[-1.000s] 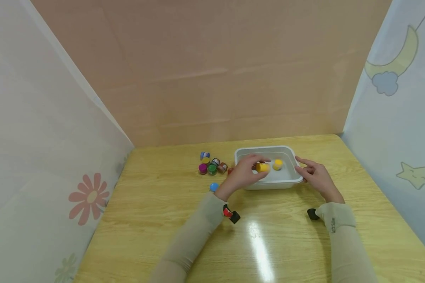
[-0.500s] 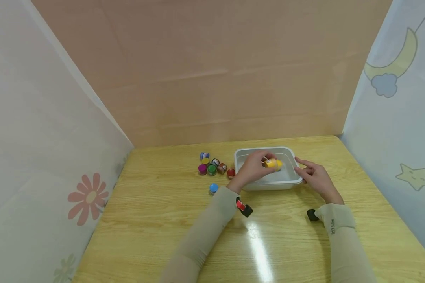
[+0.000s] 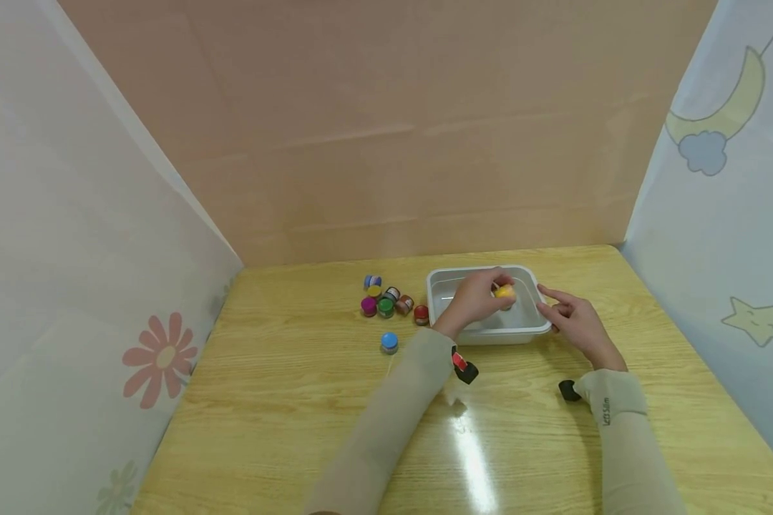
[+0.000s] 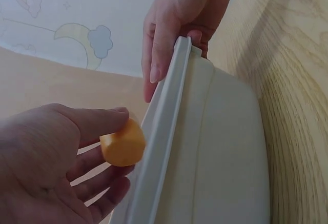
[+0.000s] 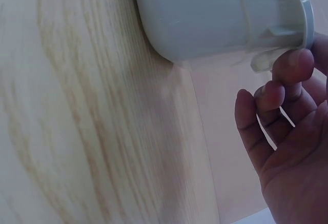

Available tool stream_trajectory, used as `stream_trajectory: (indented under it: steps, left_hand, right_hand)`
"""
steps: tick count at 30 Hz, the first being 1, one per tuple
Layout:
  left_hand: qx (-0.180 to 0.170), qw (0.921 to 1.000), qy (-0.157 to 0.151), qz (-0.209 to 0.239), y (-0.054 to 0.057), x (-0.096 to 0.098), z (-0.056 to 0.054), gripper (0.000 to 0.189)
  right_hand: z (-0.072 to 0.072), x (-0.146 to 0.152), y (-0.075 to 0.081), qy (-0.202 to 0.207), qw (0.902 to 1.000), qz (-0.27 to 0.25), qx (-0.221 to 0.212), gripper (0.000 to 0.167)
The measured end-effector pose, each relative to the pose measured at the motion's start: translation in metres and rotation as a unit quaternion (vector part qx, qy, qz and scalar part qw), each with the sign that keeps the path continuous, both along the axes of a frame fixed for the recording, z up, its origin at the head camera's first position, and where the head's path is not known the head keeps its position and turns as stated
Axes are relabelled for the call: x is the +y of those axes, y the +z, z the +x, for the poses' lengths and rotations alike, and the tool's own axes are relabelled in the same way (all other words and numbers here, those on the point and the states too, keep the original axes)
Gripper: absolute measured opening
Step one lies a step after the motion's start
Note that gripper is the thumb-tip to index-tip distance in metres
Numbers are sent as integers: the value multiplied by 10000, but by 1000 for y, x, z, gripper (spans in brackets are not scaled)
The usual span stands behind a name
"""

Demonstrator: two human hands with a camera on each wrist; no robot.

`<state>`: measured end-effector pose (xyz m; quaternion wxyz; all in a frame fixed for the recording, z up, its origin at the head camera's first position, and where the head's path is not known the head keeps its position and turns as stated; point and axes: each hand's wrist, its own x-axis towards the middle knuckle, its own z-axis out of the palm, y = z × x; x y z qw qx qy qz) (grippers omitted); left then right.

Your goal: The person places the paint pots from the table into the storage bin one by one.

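My left hand reaches over a white plastic tub and pinches a small yellow paint jar between thumb and fingers. In the left wrist view that jar is close to the tub's rim. From the head view, yellow shows just past the fingertips, where the held jar overlaps another yellow jar standing in the tub. My right hand holds the rim at the tub's right end. In the right wrist view, its thumb and fingers are at the tub's edge.
Left of the tub, several small jars stand or lie together, among them a purple-lidded one, a green one and a red one. A blue-lidded jar stands nearer. Walls border the wooden table.
My left hand has moved right across the tub with the yellow jar, up to the other yellow jar. The right hand has stayed at the rim.
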<state>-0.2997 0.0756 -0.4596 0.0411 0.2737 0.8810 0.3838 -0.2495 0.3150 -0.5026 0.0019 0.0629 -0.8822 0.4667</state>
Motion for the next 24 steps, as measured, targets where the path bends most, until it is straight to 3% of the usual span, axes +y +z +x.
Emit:
stream_trajectory:
  steps: [9, 17, 24]
  left_hand:
    - [9, 9956, -106, -928, -10, 11, -10, 29]
    - [-323, 9911, -222, -1272, -14, 17, -12, 38]
    - [-352, 9875, 140, -1529, -17, 23, -13, 42]
  right_hand:
    - [-3, 2, -1, 26, 10000, 22, -81, 56]
    - [-1, 2, 3, -2, 9999, 13, -105, 58]
    - [-1, 1, 2, -29, 9999, -58, -156, 61]
